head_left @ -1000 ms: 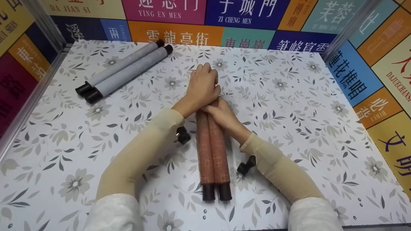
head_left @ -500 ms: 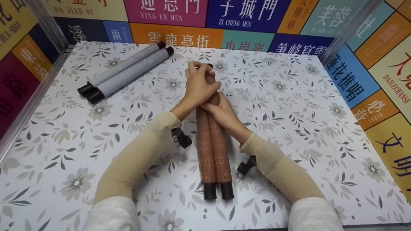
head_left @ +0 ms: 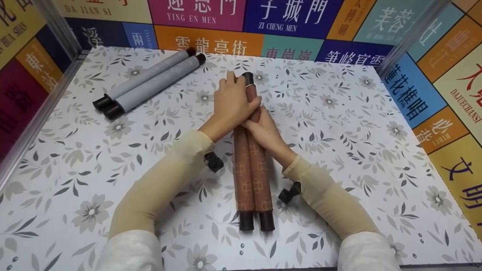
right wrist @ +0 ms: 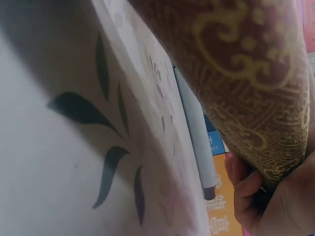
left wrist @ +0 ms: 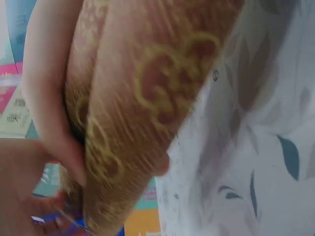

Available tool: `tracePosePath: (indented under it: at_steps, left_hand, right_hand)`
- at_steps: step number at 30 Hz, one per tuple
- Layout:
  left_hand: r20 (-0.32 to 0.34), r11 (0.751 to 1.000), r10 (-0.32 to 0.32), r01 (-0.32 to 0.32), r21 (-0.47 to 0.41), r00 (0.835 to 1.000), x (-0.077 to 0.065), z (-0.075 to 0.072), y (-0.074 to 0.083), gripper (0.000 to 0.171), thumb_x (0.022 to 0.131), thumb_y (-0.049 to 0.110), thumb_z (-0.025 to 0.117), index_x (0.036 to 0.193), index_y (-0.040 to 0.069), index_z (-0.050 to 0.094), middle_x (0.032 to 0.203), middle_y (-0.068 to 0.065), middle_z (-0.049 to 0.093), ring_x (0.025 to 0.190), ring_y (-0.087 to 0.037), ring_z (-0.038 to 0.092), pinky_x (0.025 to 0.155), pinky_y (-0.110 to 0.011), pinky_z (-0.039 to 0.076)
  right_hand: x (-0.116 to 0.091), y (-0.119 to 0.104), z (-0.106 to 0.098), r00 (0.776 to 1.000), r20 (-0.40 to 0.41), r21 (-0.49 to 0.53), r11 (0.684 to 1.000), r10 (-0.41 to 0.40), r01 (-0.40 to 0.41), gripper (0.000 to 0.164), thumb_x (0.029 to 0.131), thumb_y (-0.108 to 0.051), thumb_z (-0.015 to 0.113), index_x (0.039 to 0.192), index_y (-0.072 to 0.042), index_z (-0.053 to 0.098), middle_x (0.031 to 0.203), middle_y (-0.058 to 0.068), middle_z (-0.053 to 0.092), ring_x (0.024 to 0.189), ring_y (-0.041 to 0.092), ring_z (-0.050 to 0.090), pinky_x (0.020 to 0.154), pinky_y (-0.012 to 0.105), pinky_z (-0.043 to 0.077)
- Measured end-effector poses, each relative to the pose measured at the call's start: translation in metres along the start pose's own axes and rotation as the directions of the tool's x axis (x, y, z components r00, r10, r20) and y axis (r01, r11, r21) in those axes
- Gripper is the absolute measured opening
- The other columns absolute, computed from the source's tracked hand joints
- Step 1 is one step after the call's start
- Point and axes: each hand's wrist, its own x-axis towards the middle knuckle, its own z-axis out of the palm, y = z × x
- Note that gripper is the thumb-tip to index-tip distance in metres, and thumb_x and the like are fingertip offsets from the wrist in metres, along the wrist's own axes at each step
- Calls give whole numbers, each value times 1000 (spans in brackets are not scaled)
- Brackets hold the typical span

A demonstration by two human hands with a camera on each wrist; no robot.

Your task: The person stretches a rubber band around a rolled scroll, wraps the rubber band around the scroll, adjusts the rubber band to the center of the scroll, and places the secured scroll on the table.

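Two reddish-brown patterned scrolls (head_left: 252,173) with dark end knobs lie side by side, pointing away from me. My left hand (head_left: 231,99) is over their far end, its thumb reaching across the right-hand scroll, its fingers bent down on the left side. A thin pale cord (left wrist: 74,221) shows at these fingers in the left wrist view and crosses the right-hand scroll just below its knob (head_left: 248,78). Just nearer to me, my right hand (head_left: 265,128) grips both scrolls from the right. Its curled fingers (right wrist: 243,184) show under them in the right wrist view.
Two grey-blue scrolls (head_left: 158,84) with dark knobs lie slanted at the back left of the flower-patterned table (head_left: 339,169). Colourful panels with lettering (head_left: 290,19) stand around the back and both sides. A small black device hangs at each wrist.
My left hand has shifted left and its fingers have moved round the far end, uncovering the right-hand scroll's far knob. My right hand keeps its grip. The scrolls have hardly moved.
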Motion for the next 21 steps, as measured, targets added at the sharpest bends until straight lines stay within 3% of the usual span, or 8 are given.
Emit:
tracePosePath:
  at_steps: [3,6,10,13,16,19,21]
  left_hand:
    - [113,995,-53,62,-83,992,-3,1,1,69,78,61,58,127,14,40,121,-16,42,96,-33,58,77,-47,52]
    - [177,975,-81,115,-191,981,-4,4,-2,69,77,59,62,122,14,35,114,-17,44,85,-32,59,73,-44,50]
    - [188,955,-90,139,-262,978,-4,7,-10,58,79,50,63,113,13,35,106,-13,46,84,-27,54,70,-38,46]
    - [186,950,-85,136,-280,979,-3,8,-13,56,79,48,62,114,14,36,105,-13,45,84,-25,53,68,-36,44]
    - [189,955,-79,129,-269,979,-3,9,-14,57,79,49,62,116,15,36,106,-14,45,82,-26,53,68,-36,44]
    - [187,966,-72,115,-232,980,-4,10,-12,58,78,49,62,118,15,37,107,-15,46,81,-28,55,69,-39,45]
    - [180,972,-65,103,-210,982,-5,12,-10,58,77,48,62,119,16,38,107,-16,47,81,-30,56,70,-41,47]
  right_hand:
    - [-1,-2,-2,999,27,-48,998,-41,42,63,84,-25,67,137,-8,36,131,8,54,116,17,54,102,30,43]
    - [-1,-4,-7,987,146,-35,997,-66,72,68,86,-24,64,143,-12,29,138,4,49,120,13,52,102,27,42]
    - [1,-12,-27,947,317,-130,991,45,-3,59,92,-30,56,142,-12,32,131,9,53,104,16,59,83,31,52]
    - [8,-20,-47,959,273,-277,961,75,4,52,91,-35,56,137,-14,43,122,13,58,90,24,63,65,32,54]
    - [23,-28,-58,984,156,-345,929,-86,136,44,89,-26,59,131,-17,52,124,11,58,93,27,63,69,30,54]
    - [40,-33,-56,961,96,-428,861,-260,276,36,86,-19,59,122,-18,61,120,7,59,93,23,61,76,30,51]
    - [50,-35,-52,946,104,-478,818,-308,319,29,84,-18,59,113,-17,67,113,6,58,91,22,59,80,29,49]
